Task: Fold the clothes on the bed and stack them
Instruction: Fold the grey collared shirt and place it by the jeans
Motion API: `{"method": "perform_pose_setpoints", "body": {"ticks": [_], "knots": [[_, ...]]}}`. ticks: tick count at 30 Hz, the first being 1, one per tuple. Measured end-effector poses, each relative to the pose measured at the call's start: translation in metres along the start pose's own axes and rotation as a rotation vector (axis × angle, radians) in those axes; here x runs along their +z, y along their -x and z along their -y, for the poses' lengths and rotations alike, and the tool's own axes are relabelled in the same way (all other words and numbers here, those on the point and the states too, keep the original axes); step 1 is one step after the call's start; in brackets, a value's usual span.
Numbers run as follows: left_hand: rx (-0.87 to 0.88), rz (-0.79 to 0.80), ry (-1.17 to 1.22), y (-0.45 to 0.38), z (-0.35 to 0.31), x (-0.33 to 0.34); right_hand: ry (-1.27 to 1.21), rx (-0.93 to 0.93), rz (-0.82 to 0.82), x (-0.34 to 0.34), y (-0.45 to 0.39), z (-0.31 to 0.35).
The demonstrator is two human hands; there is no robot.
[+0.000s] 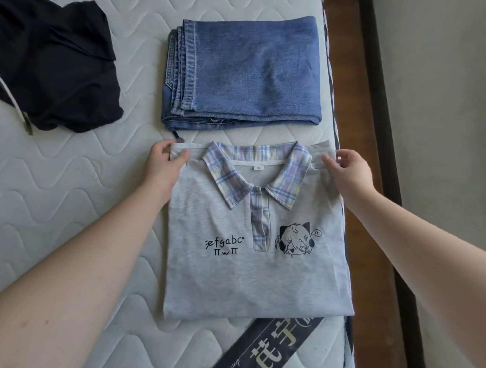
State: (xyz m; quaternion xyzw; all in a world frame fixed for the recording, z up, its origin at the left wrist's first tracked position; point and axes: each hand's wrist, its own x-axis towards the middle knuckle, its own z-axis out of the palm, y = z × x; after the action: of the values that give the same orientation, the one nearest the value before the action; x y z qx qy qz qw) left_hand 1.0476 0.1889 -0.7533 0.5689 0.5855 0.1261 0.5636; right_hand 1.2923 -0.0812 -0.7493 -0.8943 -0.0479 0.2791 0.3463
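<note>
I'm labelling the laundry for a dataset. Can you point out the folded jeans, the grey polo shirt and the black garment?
folded jeans (249,70), head view, on the flat top layer.
grey polo shirt (239,280), head view, on the plain chest fabric below the print.
black garment (61,66), head view, on its crumpled middle.

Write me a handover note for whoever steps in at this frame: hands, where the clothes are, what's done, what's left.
Left hand: pinching the grey polo shirt at its top left corner.
Right hand: fingertips at the shirt's top right corner; whether it grips is unclear.
The shirt lies face up on the mattress, sides already folded in, plaid collar towards the folded jeans just beyond it.
A black garment lies crumpled at the far left.
Done: jeans folded; shirt partly folded.
Left: finish the shirt, fold the black garment, stack all three.
</note>
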Motion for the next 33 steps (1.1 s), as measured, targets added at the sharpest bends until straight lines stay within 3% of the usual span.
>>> {"method": "perform_pose_setpoints", "body": {"ticks": [6, 12, 16, 21, 23, 26, 31, 33], "knots": [[-0.101, 0.113, -0.101, 0.042, 0.037, -0.022, 0.044, 0.046, 0.251, -0.018, 0.025, -0.024], [-0.010, 0.041, -0.261, 0.058, 0.059, -0.032, 0.189, 0.029, 0.128, -0.016, 0.025, -0.027], [0.108, -0.056, -0.491, 0.061, 0.052, -0.023, 0.238, -0.056, 0.069, -0.014, 0.023, -0.025], [0.379, -0.249, -0.653, 0.066, 0.035, -0.014, 0.334, -0.396, -0.003, -0.011, 0.021, -0.017], [0.498, -0.198, -0.801, 0.060, 0.028, -0.012, 0.456, -0.468, 0.037, -0.008, 0.016, -0.015], [0.497, -0.064, -0.959, 0.047, 0.022, -0.008, 0.553, -0.421, 0.132, -0.006, 0.009, -0.012], [0.440, -0.008, -0.948, 0.026, 0.011, -0.009, 0.475, -0.332, 0.128, -0.008, -0.001, 0.007], [0.451, 0.024, -0.930, 0.021, 0.007, -0.008, 0.433, -0.386, 0.129, -0.013, -0.001, 0.012]]}}
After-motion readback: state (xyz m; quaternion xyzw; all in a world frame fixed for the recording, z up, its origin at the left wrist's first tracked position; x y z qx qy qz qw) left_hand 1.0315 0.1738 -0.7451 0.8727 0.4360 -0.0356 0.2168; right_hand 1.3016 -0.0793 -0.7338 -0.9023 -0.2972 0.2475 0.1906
